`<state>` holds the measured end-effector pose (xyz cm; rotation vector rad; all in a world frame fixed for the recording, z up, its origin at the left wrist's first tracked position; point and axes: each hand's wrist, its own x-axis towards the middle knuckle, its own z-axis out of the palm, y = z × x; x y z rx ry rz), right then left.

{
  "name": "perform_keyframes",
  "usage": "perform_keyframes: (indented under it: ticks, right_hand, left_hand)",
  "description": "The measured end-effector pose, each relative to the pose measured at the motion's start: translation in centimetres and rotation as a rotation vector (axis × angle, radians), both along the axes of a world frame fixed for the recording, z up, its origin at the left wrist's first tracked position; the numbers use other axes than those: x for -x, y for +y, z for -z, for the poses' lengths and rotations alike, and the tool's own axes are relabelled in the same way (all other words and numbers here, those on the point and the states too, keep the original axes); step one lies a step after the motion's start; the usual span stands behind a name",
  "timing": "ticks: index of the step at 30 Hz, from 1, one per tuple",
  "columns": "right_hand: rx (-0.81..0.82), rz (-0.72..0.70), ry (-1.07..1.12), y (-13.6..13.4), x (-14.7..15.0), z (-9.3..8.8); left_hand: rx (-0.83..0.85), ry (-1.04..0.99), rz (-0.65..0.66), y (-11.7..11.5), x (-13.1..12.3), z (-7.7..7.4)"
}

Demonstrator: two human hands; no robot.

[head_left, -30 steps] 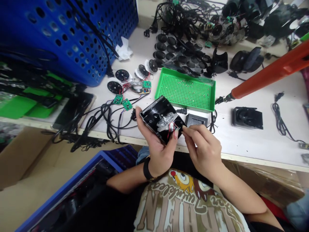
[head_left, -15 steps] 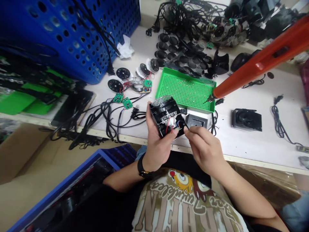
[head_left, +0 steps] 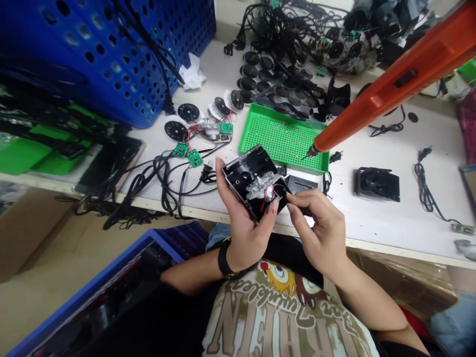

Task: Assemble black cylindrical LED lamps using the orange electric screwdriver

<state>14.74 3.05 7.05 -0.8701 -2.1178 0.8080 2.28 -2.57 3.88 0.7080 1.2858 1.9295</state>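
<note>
My left hand (head_left: 247,228) is wrapped round an open black plastic housing (head_left: 247,173), thumb over its near side. Inside the housing sit a clear plastic part (head_left: 262,184) and thin red wires (head_left: 268,198), close to my left thumb. My right hand (head_left: 322,225) has its thumb and index finger closed at the housing's right corner; what lies between the fingertips is too small to make out. Just beyond the housing, an orange electric screwdriver (head_left: 375,101) points its tip down into a green perforated tray (head_left: 256,131) with small screws scattered in it.
Circuit boards (head_left: 194,158), black discs (head_left: 176,130) and black power cords (head_left: 163,173) lie left. A black housing part (head_left: 377,183) and a coiled cord (head_left: 427,183) lie right. A blue perforated crate (head_left: 145,94) stands back left; black round parts (head_left: 264,74) lie behind the tray.
The housing has been tilted, so its hollow inside now faces me more and the round clear end has turned out of sight. The screwdriver tip has shifted left over the tray.
</note>
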Motion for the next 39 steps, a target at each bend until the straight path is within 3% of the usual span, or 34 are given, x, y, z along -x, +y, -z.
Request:
perform_keyframes:
  ticks: [4, 9, 11, 14, 19, 21, 23, 28, 32, 39]
  right_hand:
    - [-0.200, -0.088, -0.038, 0.6, -0.4, 0.6]
    - [-0.558, -0.150, -0.319, 1.1, -1.1, 1.3]
    - [-0.568, -0.170, -0.353, 1.2, -1.4, 1.4]
    - [-0.300, -0.170, -0.207, 1.4, -1.8, 1.5]
    - [0.486, -0.005, 0.228, 2.0, -2.5, 2.0]
    - [0.772, -0.033, 0.324, 2.2, -2.4, 2.2]
    - [0.955, -0.113, 0.347, 2.3, -2.3, 2.1]
    - [1.124, -0.182, 0.437, 2.4, -1.7, 1.2]
    - [1.110, -0.138, 0.440, 2.2, -1.3, 1.1]
    - [1.104, -0.115, 0.429, 1.6, -1.2, 1.8]
  left_hand:
    - [-0.002, -0.082, 0.076, 0.3, 0.9, 0.3]
    - [0.005, -0.209, 0.133, 0.8, 1.3, 0.6]
    - [0.014, -0.251, 0.147, 0.9, 1.2, 0.6]
    - [0.006, -0.291, 0.174, 0.9, 1.2, 0.6]
    - [0.012, -0.356, 0.361, 0.7, 1.3, 0.9]
    - [0.012, -0.370, 0.421, 0.6, 1.3, 1.1]
    - [0.001, -0.362, 0.459, 0.5, 1.2, 1.3]
    - [-0.062, -0.383, 0.532, 0.2, 0.9, 1.3]
    - [-0.026, -0.395, 0.501, 0.2, 0.3, 0.9]
    - [0.093, -0.228, 0.415, 0.6, -0.1, 0.7]
